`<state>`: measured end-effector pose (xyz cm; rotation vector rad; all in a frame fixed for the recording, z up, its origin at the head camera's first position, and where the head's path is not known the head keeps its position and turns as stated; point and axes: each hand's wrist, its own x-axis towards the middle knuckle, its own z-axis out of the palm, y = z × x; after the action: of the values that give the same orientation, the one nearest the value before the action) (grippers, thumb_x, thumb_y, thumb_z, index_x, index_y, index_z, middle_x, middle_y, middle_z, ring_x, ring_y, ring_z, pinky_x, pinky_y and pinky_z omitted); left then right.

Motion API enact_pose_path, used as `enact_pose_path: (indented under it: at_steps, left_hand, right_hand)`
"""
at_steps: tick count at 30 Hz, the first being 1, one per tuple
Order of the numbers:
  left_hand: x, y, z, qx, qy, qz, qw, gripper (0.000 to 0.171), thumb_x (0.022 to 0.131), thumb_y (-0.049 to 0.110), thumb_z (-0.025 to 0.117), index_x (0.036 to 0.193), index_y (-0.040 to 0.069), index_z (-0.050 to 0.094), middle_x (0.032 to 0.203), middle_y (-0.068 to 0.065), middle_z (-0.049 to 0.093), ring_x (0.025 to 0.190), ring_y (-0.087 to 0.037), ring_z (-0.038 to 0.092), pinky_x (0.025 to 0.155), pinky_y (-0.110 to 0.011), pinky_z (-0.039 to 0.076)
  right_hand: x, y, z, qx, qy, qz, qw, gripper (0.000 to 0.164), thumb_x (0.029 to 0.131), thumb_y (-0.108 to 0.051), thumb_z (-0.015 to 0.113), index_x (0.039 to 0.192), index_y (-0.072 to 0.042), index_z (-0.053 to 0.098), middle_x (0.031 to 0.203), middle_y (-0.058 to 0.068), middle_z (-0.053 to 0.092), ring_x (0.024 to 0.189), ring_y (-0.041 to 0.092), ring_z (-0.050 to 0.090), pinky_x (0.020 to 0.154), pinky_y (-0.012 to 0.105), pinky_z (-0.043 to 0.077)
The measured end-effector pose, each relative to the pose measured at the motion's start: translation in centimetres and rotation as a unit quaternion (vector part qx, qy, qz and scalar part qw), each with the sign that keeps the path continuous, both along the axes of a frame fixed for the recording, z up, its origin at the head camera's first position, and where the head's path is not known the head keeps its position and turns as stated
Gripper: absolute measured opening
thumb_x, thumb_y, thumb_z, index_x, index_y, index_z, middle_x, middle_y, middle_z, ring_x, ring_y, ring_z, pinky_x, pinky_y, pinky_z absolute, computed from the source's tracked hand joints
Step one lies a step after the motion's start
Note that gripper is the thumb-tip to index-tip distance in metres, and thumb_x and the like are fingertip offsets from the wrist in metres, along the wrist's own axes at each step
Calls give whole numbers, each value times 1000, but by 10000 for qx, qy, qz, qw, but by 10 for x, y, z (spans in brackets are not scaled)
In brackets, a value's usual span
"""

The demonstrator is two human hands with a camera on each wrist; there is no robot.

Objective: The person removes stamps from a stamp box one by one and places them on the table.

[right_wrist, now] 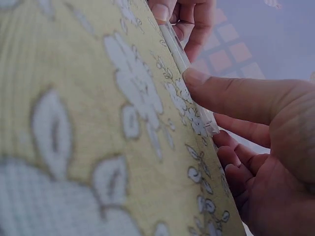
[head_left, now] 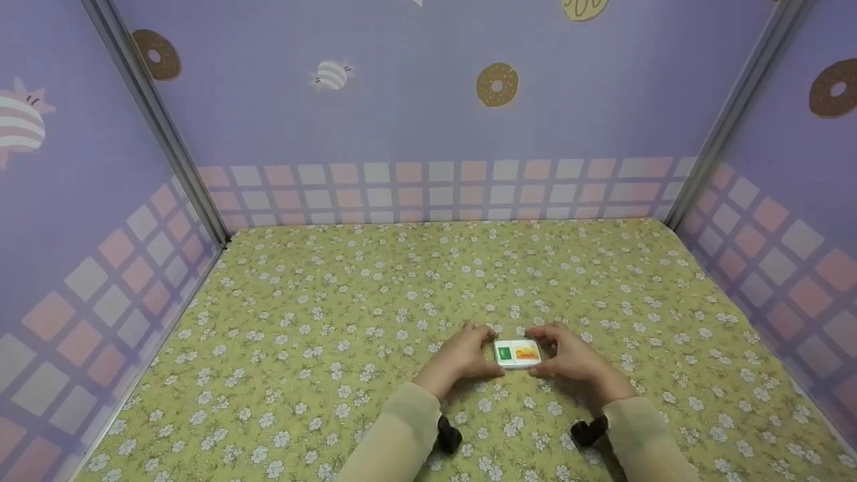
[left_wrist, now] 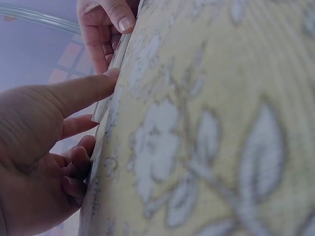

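Note:
A small flat clear-plastic case (head_left: 518,362) lies on the flowered cloth, its white top printed with one green and one orange-yellow patch. At its left end my left hand (head_left: 470,355) holds it, thumb on the near edge and index finger toward the far edge. My right hand (head_left: 566,355) grips the right end in the same way. Seen from the left wrist, the case (left_wrist: 102,109) is edge-on and low against the cloth, with the left thumb (left_wrist: 93,91) on its side. The right wrist view shows the right thumb (right_wrist: 221,93) against the case (right_wrist: 175,46).
A yellow-green flowered cloth (head_left: 321,301) covers the table. Purple panels with pink and white checks stand at the back (head_left: 415,120), left (head_left: 73,201) and right (head_left: 790,181), joined by grey metal posts. A black strap (head_left: 448,435) is on each wrist.

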<state>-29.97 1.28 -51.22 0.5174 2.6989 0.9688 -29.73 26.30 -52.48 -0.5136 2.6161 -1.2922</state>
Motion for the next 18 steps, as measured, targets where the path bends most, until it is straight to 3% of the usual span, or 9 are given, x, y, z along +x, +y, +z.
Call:
enact_pose_path:
  at_steps: [11, 18]
  left_hand:
    - [0, 0, -3, 76, 39, 21, 10000, 66, 79, 36, 90, 136, 17, 62, 145, -15, 56, 129, -36, 58, 108, -52, 48]
    - [0, -1, -4, 126, 10, 29, 9999, 66, 79, 36, 89, 136, 18, 62, 150, -17, 53, 131, -36, 57, 108, -52, 47]
  right_hand:
    - [-1, -1, -3, -94, -24, 44, 9999, 59, 79, -8, 88, 132, 0, 63, 127, 22, 54, 107, 29, 53, 84, 28, 50]
    - [-1, -2, -2, -200, -44, 48, 9998, 57, 80, -7, 87, 131, 1, 63, 126, 23, 55, 105, 26, 53, 83, 24, 49]
